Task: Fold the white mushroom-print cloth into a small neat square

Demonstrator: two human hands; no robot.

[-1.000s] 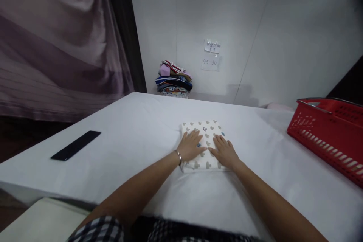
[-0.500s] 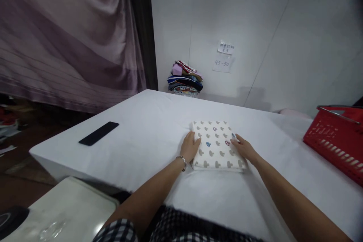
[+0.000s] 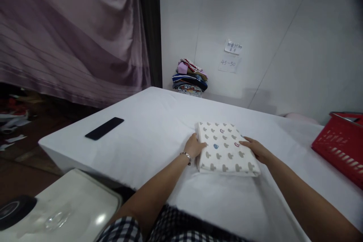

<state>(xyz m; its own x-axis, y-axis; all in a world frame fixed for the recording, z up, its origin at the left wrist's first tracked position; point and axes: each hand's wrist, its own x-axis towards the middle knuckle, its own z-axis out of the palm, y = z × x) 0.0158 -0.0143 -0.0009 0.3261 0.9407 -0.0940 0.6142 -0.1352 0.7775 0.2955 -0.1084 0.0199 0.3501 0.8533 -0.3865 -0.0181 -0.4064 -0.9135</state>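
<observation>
A folded white cloth (image 3: 225, 151) printed with grey and coloured shapes lies on the white table (image 3: 147, 136) in front of me. My left hand (image 3: 194, 146), with a bracelet on its wrist, grips the cloth's left edge, thumb on top and fingers hidden beneath. My right hand (image 3: 255, 149) holds the cloth's right edge in the same way, thumb lying over the fabric.
A black phone (image 3: 104, 128) lies near the table's left edge. A stack of folded clothes (image 3: 189, 78) sits at the far corner against the wall. A red basket (image 3: 340, 144) stands at the right. A white surface (image 3: 65, 211) sits below the table at the lower left.
Both hands slid from lying flat on top of the cloth outward to its left and right edges. My view has swung left, so the basket sits further right.
</observation>
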